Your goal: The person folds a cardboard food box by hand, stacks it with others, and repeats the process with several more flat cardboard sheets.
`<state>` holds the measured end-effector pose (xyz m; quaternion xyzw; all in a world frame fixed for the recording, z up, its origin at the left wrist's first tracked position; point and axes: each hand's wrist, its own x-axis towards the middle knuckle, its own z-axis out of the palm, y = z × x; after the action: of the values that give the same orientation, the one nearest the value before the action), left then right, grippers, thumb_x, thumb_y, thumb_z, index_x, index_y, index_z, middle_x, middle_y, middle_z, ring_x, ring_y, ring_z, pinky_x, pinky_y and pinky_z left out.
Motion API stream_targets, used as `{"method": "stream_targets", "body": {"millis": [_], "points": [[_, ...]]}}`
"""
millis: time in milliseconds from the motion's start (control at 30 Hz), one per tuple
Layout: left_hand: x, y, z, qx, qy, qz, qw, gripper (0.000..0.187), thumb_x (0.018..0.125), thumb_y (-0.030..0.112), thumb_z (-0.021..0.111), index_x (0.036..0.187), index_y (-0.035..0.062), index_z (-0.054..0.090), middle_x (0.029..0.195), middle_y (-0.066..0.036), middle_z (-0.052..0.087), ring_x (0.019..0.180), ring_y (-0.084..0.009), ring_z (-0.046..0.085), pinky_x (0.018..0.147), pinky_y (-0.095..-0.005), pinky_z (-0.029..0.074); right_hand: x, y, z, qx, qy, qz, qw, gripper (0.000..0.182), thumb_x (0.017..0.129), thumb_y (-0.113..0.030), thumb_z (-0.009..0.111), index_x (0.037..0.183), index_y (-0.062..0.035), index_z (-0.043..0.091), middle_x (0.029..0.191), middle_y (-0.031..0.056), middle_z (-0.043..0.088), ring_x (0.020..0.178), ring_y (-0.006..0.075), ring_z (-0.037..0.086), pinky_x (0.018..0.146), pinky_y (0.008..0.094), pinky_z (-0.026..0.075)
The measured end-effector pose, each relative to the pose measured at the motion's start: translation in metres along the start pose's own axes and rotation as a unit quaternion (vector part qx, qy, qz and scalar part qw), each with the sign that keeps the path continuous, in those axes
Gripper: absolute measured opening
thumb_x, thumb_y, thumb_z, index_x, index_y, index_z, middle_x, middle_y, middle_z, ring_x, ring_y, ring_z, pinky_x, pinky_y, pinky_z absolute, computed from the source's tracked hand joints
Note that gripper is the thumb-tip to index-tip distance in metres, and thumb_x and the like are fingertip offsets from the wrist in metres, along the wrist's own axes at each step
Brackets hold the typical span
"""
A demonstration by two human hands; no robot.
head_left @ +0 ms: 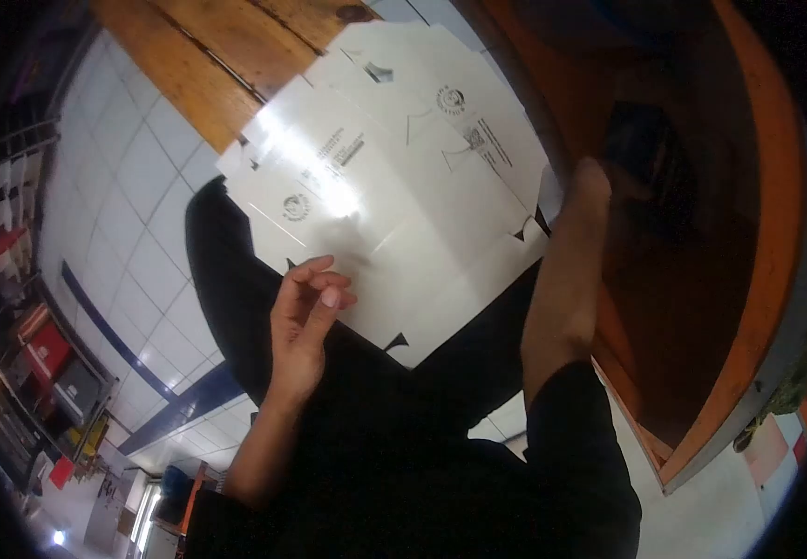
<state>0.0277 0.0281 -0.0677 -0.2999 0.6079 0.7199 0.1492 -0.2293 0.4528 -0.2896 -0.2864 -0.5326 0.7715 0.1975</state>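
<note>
A flat, unfolded white cardboard box blank [422, 252] lies over my lap, its far end toward a wooden bench. It has cut slots, fold lines, dark round logos and small printed text. Over its near left edge hovers my left hand [310, 307], fingers loosely curled and the thumb apart, with nothing visible in it. My right hand [591, 182] is at the blank's right side, by the opening of a wooden cabinet. Its fingers are hidden or lost in shadow, so I cannot make out whether it holds anything.
The slatted wooden bench [208, 56] is ahead. On the right, the wooden cabinet [766, 186] has a raised orange-brown edge and a dark object [650, 168] inside. White floor tiles [147, 154] lie to the left, with shelves and a red item [45, 349] beyond.
</note>
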Motion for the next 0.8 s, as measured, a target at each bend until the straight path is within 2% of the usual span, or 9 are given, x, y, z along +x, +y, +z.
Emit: {"method": "stream_targets", "body": {"millis": [333,533,567,600,633,700,733,767,800], "points": [[0.01,-0.005,-0.008,0.02,-0.006,0.02,1.0,0.044,0.101,0.031,0.062,0.134,0.0039,0.055,0.11,-0.01,0.064,0.099,-0.0188,0.062,0.092,-0.0361,0.048,0.048,-0.024,-0.02,-0.069,-0.048,0.024,0.996,0.057,0.099,-0.04,0.057,0.146,-0.0093,0.045,0.145,0.0112,0.05,0.128,0.0274,0.054,0.099,0.05,0.051],[0.011,0.006,-0.004,0.041,0.005,0.003,0.999,0.037,0.102,0.031,0.062,0.126,0.0029,0.06,0.108,-0.009,0.064,0.098,-0.0188,0.063,0.093,-0.0371,0.049,0.078,-0.031,-0.08,-0.135,-0.119,0.087,0.98,0.055,0.1,-0.038,0.057,0.146,-0.0093,0.047,0.145,0.0101,0.051,0.127,0.0263,0.055,0.098,0.0496,0.052],[0.009,0.011,-0.004,0.046,0.002,0.006,0.999,0.037,0.102,0.031,0.062,0.126,0.0029,0.06,0.108,-0.009,0.064,0.098,-0.0188,0.063,0.093,-0.0371,0.049,0.09,-0.027,-0.101,-0.296,-0.161,-0.026,0.941,0.056,0.1,-0.035,0.059,0.148,-0.0119,0.044,0.147,0.0102,0.048,0.127,0.0242,0.055,0.096,0.0471,0.053],[0.004,0.02,-0.004,0.084,-0.043,0.019,0.995,0.03,0.101,0.024,0.063,0.121,0.0025,0.063,0.107,-0.01,0.066,0.099,-0.0197,0.064,0.092,-0.0358,0.05,0.072,-0.034,-0.086,-0.444,-0.194,-0.138,0.864,0.058,0.1,-0.032,0.061,0.151,-0.0145,0.041,0.15,0.0103,0.045,0.126,0.0221,0.055,0.095,0.0446,0.053],[-0.002,0.032,-0.006,0.125,-0.086,0.033,0.988,0.023,0.1,0.018,0.065,0.117,0.0021,0.066,0.107,-0.01,0.068,0.099,-0.0205,0.065,0.091,-0.0344,0.051,0.05,-0.05,-0.076,-0.409,-0.155,-0.039,0.898,0.058,0.1,-0.031,0.062,0.151,-0.0138,0.041,0.148,0.0115,0.046,0.125,0.0218,0.055,0.094,0.0421,0.053],[-0.022,0.078,-0.004,0.065,-0.257,0.152,0.952,0.024,0.1,0.021,0.062,0.114,0.0023,0.069,0.107,-0.015,0.07,0.101,-0.0268,0.067,0.091,-0.0378,0.052,-0.048,-0.111,0.007,-0.311,-0.037,0.145,0.938,0.058,0.101,-0.029,0.063,0.151,-0.0124,0.041,0.145,0.0139,0.049,0.123,0.0212,0.057,0.094,0.0372,0.053],[-0.027,0.11,0.002,0.008,-0.38,0.179,0.907,0.055,0.107,0.044,0.039,0.113,-0.0016,0.068,0.106,-0.02,0.069,0.101,-0.0344,0.067,0.089,-0.0501,0.052,-0.099,-0.122,0.034,-0.246,-0.015,0.13,0.961,0.055,0.102,-0.029,0.06,0.15,-0.0103,0.04,0.147,0.0145,0.047,0.127,0.0245,0.053,0.096,0.0407,0.052],[-0.048,0.115,0.016,-0.126,-0.376,0.221,0.891,0.067,0.107,0.054,0.034,0.119,-0.0036,0.067,0.108,-0.024,0.069,0.106,-0.0398,0.066,0.093,-0.0559,0.05,-0.139,-0.131,0.047,-0.178,0.007,0.111,0.978,0.053,0.104,-0.028,0.056,0.15,-0.0081,0.04,0.148,0.0151,0.045,0.132,0.0278,0.049,0.098,0.0443,0.052],[-0.08,0.139,0.019,-0.189,-0.358,0.159,0.901,0.073,0.106,0.058,0.033,0.122,-0.0054,0.065,0.122,-0.029,0.064,0.117,-0.0434,0.062,0.1,-0.0589,0.046,-0.165,-0.133,0.038,-0.292,-0.047,0.04,0.954,0.045,0.105,-0.027,0.056,0.144,-0.0076,0.048,0.143,0.014,0.051,0.129,0.0278,0.053,0.1,0.0424,0.051]]}}
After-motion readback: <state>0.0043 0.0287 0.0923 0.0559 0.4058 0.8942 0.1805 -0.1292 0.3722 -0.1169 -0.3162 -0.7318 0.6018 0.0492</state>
